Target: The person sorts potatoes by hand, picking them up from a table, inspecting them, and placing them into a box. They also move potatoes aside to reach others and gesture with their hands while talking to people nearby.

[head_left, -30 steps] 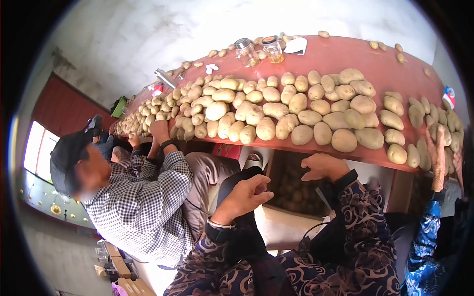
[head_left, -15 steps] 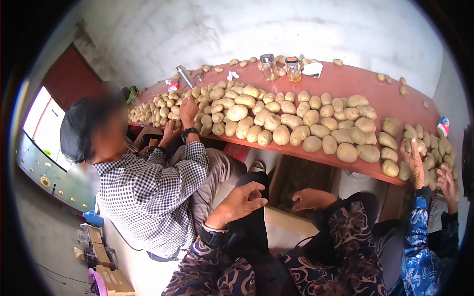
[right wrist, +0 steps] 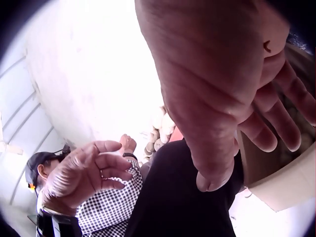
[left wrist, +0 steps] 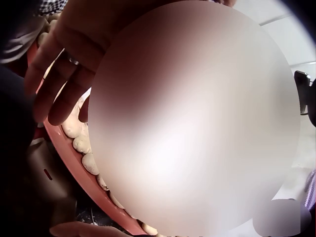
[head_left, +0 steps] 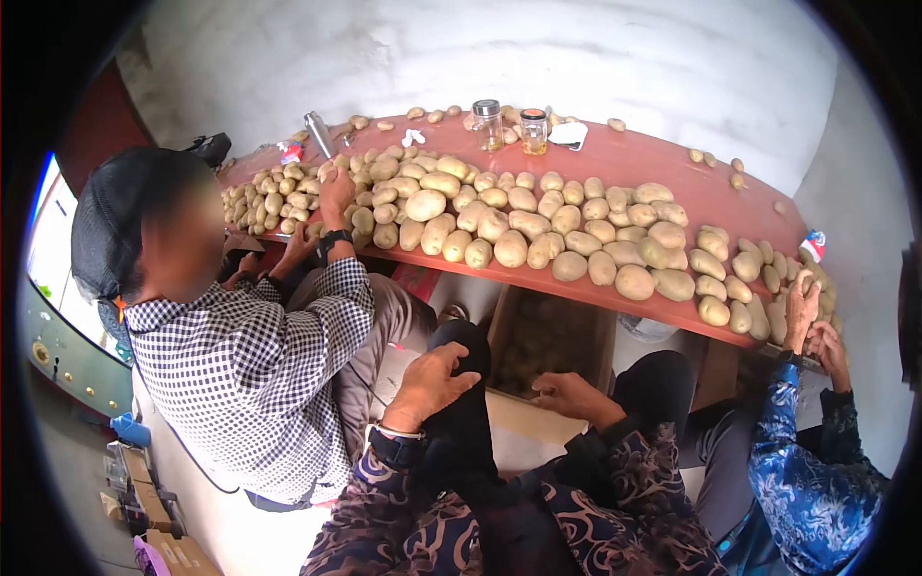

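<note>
My left hand [head_left: 429, 384] hovers over my dark-trousered knee, fingers loosely bent and holding nothing. In the left wrist view, its fingers [left wrist: 57, 96] hang down, while a blurred patch hides much of that view. My right hand [head_left: 576, 398] is held above the near edge of a cardboard box [head_left: 538, 415], with nothing in it. The right wrist view shows its fingers [right wrist: 284, 128] spread and relaxed. Several potatoes [head_left: 547, 336] lie in the shadow inside the box. Many more potatoes [head_left: 510, 249] cover the front of the red table [head_left: 634, 158] before me.
On my left sits a person in a checked shirt [head_left: 240, 374], hands among the potatoes. To the right, a person in a blue patterned sleeve [head_left: 812, 480] handles potatoes. Glass jars [head_left: 488, 125], a metal flask [head_left: 318, 134] and a white item [head_left: 569, 135] stand farther back.
My right hand has dropped away from the table edge toward the box. My left hand stays over my knee. The person on the left has reached into the potatoes, and the head view has shifted.
</note>
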A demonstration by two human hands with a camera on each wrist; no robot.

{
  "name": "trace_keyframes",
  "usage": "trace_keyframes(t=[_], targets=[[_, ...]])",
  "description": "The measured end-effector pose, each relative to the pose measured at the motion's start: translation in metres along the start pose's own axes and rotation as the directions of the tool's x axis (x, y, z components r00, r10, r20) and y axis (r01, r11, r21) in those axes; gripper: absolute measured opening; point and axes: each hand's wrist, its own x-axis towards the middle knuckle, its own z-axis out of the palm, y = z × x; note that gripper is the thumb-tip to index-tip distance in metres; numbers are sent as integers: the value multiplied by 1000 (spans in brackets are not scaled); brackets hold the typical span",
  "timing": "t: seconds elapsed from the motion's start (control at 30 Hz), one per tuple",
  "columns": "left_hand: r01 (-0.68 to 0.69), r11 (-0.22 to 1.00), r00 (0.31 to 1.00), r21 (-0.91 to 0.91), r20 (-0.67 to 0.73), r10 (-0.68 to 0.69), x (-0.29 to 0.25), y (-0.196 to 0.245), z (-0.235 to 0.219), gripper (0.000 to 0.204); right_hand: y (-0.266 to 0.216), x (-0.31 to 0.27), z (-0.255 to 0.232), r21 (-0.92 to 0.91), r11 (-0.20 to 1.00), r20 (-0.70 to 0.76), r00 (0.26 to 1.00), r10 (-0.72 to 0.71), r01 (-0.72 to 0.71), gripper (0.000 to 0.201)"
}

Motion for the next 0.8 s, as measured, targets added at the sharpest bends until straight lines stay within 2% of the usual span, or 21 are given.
trace_keyframes(t=[0.07, 0.1, 0.17, 0.2, 0.27, 0.37, 0.67, 0.8], targets=[[-11, 999, 999, 47, 45, 9, 2, -15, 9, 39, 11, 6, 4, 6, 1000, -83, 996, -10, 11, 37], [-10, 999, 999, 43, 49, 8, 3, -20, 11, 39, 15, 8, 6, 7, 1000, -81, 997, -5, 6, 37], [-37, 996, 999, 83, 26, 35, 5, -28, 15, 37, 23, 9, 9, -138, 990, -20, 1000, -9, 6, 37], [-37, 996, 999, 78, 31, 35, 5, -29, 16, 37, 21, 8, 9, -138, 990, -19, 1000, -1, -1, 37], [-34, 995, 999, 97, 24, 32, 6, -29, 16, 36, 15, 10, 10, -366, 926, 145, 977, 157, -95, 38], [-32, 995, 999, 97, 20, 31, 6, -30, 15, 36, 14, 14, 10, -436, 894, 228, 948, 221, -103, 42], [-40, 999, 999, 32, -14, 41, 6, -31, 15, 35, 21, 13, 12, -405, 907, 167, 966, 196, -114, 47], [-33, 999, 999, 26, 36, 32, 9, -26, 15, 35, 17, 14, 9, -420, 895, 185, 951, 246, -150, 48]])
